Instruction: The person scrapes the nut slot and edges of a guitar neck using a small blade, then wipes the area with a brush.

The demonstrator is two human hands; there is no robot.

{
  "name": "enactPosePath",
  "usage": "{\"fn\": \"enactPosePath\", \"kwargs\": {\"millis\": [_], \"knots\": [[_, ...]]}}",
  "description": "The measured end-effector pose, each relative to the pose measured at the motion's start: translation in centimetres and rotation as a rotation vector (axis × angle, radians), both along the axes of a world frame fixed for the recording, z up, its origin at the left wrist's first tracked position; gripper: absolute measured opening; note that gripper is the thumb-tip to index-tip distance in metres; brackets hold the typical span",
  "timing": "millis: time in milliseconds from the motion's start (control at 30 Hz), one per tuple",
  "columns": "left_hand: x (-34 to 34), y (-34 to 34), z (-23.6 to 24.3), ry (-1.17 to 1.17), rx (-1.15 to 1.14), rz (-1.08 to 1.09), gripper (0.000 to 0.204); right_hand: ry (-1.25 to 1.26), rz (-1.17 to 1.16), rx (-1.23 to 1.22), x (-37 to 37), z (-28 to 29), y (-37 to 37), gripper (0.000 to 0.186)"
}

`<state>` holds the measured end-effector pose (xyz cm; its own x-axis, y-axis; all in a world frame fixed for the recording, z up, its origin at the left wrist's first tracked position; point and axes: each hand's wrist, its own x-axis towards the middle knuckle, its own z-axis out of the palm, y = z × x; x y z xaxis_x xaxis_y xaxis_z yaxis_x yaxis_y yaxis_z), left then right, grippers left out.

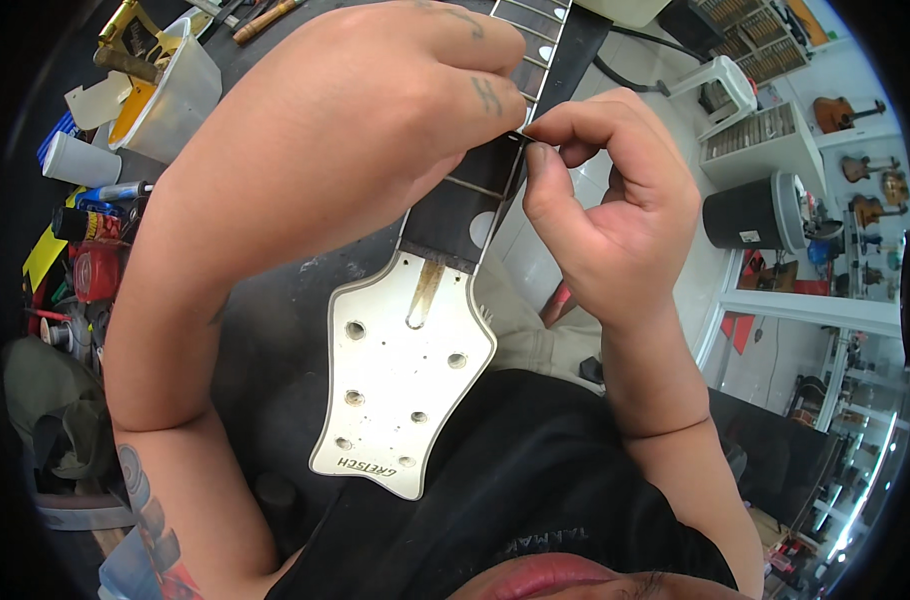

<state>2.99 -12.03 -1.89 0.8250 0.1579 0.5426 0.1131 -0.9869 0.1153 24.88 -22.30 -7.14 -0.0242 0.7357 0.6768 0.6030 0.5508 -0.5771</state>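
Observation:
An electric guitar neck runs away from me, with its white headstock point(405, 370) at the near end. The headstock has bare tuner holes and an open slot near the nut end. Across the dark fretboard point(465, 215) run metal frets, with pale round inlays between them. My left hand point(405, 90) is closed over the fretboard, its fingers curled and its thumb hidden. At the neck's right edge, my right hand point(615, 190) pinches a thin dark strip point(521, 136) between thumb and forefinger. The strip's other end goes under my left fingers and lies across the fretboard.
The neck lies over a dark workbench point(275, 350). On the left stand a white plastic tub point(190, 95) with tools, a white cup point(80, 160) and a clutter of bottles. To the right are a white stool point(720, 90), a black bin point(745, 215) and guitars point(845, 112) on the wall.

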Motion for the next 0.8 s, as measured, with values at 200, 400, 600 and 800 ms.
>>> {"fn": "enactPosePath", "kwargs": {"millis": [200, 400, 600, 800], "knots": [[0.4, 0.3, 0.2, -0.064, -0.029, -0.089, 0.025, -0.031, -0.075, 0.087, 0.0, -0.3, 0.6, 0.019], [-0.1, -0.2, 0.4, 0.045, 0.036, -0.024, 0.033, -0.032, -0.009, -0.016, 0.2, 0.6, -0.6, 0.019], [-0.5, 1.3, 0.9, 0.092, 0.066, -0.110, 0.024, 0.063, 0.024, -0.019, -0.2, 0.8, -0.7, 0.014], [0.5, 0.6, 0.4, -0.014, -0.047, -0.132, 0.022, 0.029, -0.019, -0.026, 0.3, -0.4, -0.6, 0.013]]}}
